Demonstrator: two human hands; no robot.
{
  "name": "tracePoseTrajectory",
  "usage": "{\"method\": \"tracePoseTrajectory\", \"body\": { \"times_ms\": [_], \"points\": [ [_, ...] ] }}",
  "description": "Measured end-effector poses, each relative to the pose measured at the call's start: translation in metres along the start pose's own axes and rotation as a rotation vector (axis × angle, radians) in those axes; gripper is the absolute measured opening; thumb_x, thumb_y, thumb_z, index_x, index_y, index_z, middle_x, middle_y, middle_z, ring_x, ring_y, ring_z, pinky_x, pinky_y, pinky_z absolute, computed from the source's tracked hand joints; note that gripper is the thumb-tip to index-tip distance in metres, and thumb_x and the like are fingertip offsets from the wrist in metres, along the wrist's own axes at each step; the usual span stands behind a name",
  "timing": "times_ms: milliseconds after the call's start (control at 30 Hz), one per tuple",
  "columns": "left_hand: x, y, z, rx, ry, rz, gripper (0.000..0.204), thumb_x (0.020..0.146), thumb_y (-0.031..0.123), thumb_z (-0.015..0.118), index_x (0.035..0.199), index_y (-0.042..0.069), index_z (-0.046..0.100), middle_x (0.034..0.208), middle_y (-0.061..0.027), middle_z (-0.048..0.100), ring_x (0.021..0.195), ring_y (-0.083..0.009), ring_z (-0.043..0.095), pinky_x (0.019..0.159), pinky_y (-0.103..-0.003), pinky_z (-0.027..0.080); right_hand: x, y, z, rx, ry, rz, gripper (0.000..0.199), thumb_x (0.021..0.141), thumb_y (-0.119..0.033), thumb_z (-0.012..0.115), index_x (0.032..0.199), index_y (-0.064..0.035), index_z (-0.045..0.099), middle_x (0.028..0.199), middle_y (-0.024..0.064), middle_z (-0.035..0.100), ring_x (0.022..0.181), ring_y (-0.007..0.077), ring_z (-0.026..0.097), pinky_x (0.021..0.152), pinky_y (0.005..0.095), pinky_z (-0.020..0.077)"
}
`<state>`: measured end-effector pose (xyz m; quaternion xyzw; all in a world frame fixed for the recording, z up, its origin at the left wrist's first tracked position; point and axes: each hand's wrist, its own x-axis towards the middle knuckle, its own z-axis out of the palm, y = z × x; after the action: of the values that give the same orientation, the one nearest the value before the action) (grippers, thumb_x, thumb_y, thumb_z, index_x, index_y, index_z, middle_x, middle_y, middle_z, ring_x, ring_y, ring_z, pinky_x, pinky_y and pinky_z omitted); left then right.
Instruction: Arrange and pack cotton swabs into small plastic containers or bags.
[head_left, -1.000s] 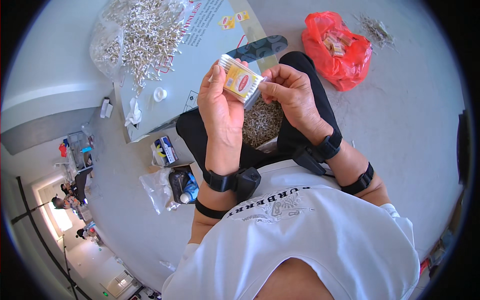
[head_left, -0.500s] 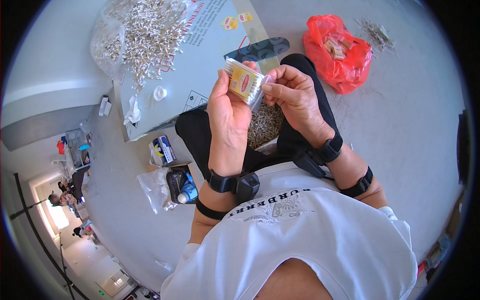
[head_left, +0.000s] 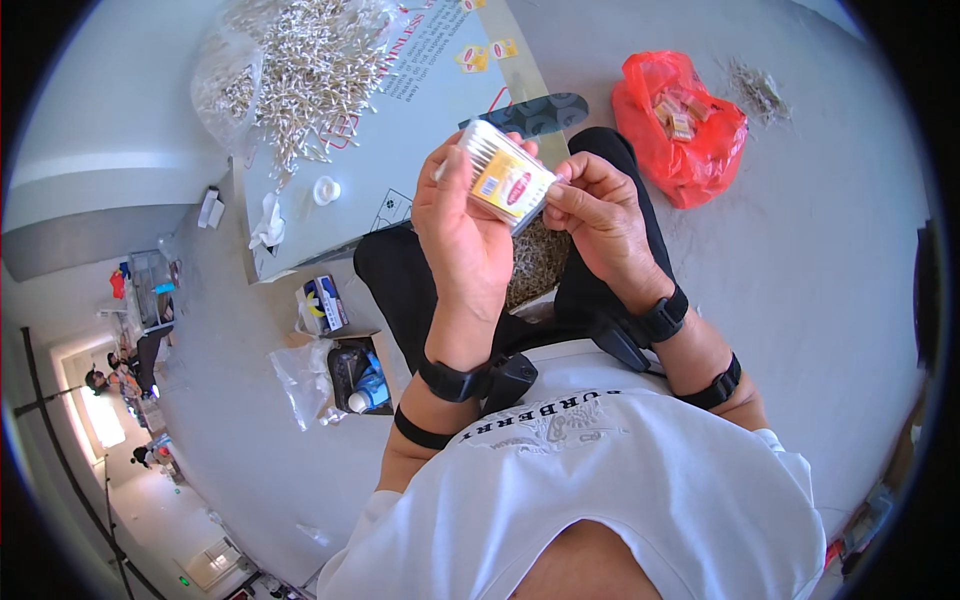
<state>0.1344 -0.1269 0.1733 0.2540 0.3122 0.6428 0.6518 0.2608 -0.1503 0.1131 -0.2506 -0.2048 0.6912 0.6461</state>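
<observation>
A small clear pack of cotton swabs (head_left: 490, 165) with a yellow label is tilted in front of me, above my lap. My left hand (head_left: 462, 235) wraps round one side of it, thumb on the near face. At the pack's right end, my right hand (head_left: 612, 225) pinches the clear plastic edge between thumb and fingertips. Below the pack, between my knees, a mass of loose brownish sticks (head_left: 537, 265) shows, partly hidden by my hands. Ahead on the left, a heap of loose cotton swabs (head_left: 315, 80) spills from a clear plastic bag (head_left: 222, 100).
The swab heap lies on a low grey-blue table (head_left: 300, 250) with yellow labels (head_left: 472, 60), a white ring (head_left: 326, 190) and crumpled tissue (head_left: 267, 225). Right, a red plastic bag (head_left: 718, 165) holds small packs. A carton (head_left: 382, 350) with a blue bottle (head_left: 373, 387) sits left.
The pack has turned in my left hand and moved slightly right and down, showing more of its labelled face. My right hand has shifted slightly right and down, still pinching its plastic end.
</observation>
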Motion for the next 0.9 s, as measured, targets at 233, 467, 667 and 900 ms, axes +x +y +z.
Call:
{"method": "tracePoseTrajectory", "body": {
  "times_ms": [233, 467, 667, 900],
  "points": [
    [-0.015, 0.007, 0.01, 0.293, -0.222, 0.201, 0.023, 0.091, 0.006, 0.054, 0.11, -0.006, 0.054, 0.103, -0.0195, 0.065, 0.094, -0.0233, 0.066, 0.084, -0.034, 0.054, 0.001, -0.001, -0.003, 0.05, -0.08, 0.069, 0.005, 0.09, 0.0, 0.062, 0.094, -0.0023, 0.058, 0.079, 0.005, 0.061, 0.066, 0.0102, 0.057, 0.058, 0.0219, 0.0461],
    [-0.02, 0.007, 0.01, 0.54, -0.334, 0.351, 0.023, 0.09, 0.005, 0.056, 0.111, -0.005, 0.056, 0.102, -0.0111, 0.065, 0.084, -0.0118, 0.062, 0.073, -0.022, 0.05, 0.002, 0.001, 0.002, 0.143, -0.062, 0.042, 0.009, 0.091, 0.001, 0.06, 0.1, -0.0004, 0.06, 0.088, 0.009, 0.065, 0.072, 0.0129, 0.063, 0.063, 0.0239, 0.053],
    [-0.021, 0.005, 0.009, 0.666, -0.382, 0.388, 0.027, 0.087, 0.002, 0.053, 0.111, -0.008, 0.054, 0.105, -0.0213, 0.065, 0.092, -0.0196, 0.064, 0.081, -0.031, 0.053, 0.003, 0.006, -0.001, 0.211, -0.115, 0.025, 0.011, 0.091, 0.0, 0.06, 0.102, -0.0001, 0.06, 0.09, 0.0096, 0.065, 0.071, 0.0129, 0.061, 0.063, 0.0239, 0.0521],
    [-0.021, 0.005, 0.012, 0.765, -0.422, 0.51, 0.026, 0.09, 0.005, 0.054, 0.112, -0.008, 0.054, 0.107, -0.018, 0.064, 0.085, -0.0134, 0.062, 0.075, -0.027, 0.053, 0.0, 0.003, 0.002, 0.231, -0.112, 0.07, 0.012, 0.091, 0.0, 0.06, 0.103, -0.0015, 0.059, 0.09, 0.0075, 0.064, 0.071, 0.012, 0.06, 0.064, 0.0226, 0.051]
  ]
}}
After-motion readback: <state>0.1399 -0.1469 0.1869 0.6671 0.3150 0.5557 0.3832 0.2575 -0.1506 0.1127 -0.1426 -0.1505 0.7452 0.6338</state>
